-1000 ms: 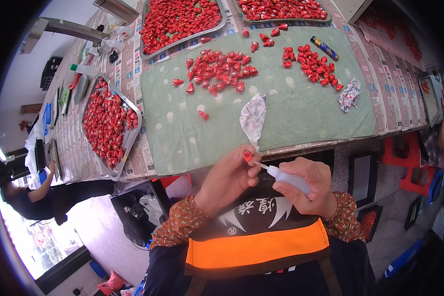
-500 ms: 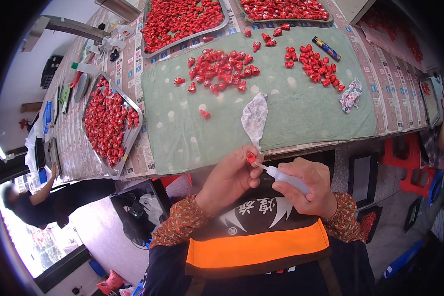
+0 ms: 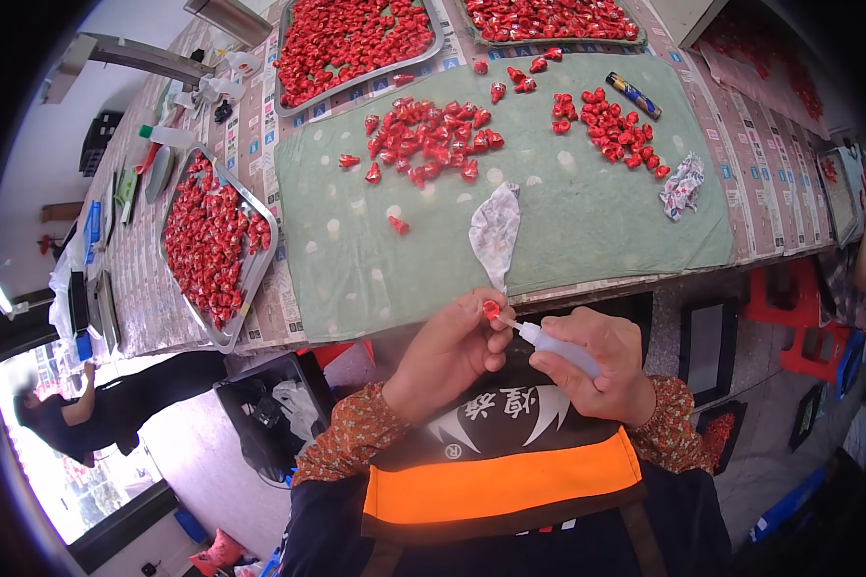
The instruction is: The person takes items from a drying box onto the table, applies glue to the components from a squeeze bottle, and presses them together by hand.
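Between the fingertips of my left hand point(image 3: 449, 351) is a small red piece point(image 3: 492, 310), its hollow side facing up. My right hand point(image 3: 598, 361) grips a white squeeze bottle point(image 3: 566, 352) with a thin nozzle. The nozzle tip points left and meets the red piece or its edge; exact contact is too small to tell. Just beyond my hands, a crumpled white cloth point(image 3: 496, 234) lies at the front of the green cloth point(image 3: 356, 260). Farther back on it is a loose pile of red pieces point(image 3: 428, 139), with a second cluster point(image 3: 618, 130) to the right.
Metal trays full of red pieces stand at left point(image 3: 268, 226) and at the back point(image 3: 440, 43). A dark tube point(image 3: 634, 94) and a patterned rag point(image 3: 682, 187) lie at right. Another person point(image 3: 67, 412) is at far left. Red stools point(image 3: 784, 298) stand on the floor at right.
My hands keep nearly the same pose, with the nozzle still at the red piece. The view has shifted very slightly. At far left, the other person's arm and head have moved.
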### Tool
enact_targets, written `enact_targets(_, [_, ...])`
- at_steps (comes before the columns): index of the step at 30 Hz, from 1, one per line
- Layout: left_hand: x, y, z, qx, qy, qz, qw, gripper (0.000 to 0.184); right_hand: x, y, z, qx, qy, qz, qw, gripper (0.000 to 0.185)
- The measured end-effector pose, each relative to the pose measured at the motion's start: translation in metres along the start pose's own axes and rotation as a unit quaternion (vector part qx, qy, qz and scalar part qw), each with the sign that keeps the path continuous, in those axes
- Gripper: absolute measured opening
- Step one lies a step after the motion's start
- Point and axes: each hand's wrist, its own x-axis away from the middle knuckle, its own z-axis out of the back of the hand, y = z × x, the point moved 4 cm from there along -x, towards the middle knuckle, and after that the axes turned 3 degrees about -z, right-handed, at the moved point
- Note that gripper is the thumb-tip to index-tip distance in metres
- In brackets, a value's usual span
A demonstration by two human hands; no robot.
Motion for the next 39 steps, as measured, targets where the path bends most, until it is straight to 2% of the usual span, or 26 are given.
enact_targets(16, [0.0022,-0.0018,-0.003,0.001,0.032,0.008,0.999,0.027,0.002,0.0009,0.0002,0.01,0.011,0.007,1.0,0.039])
enact_targets(39, [0.0081,0.0047,-0.0072,-0.104,0.081,-0.015,0.991,0.026,0.0025,0.0001,-0.0001,0.026,0.025,0.015,0.999,0.038])
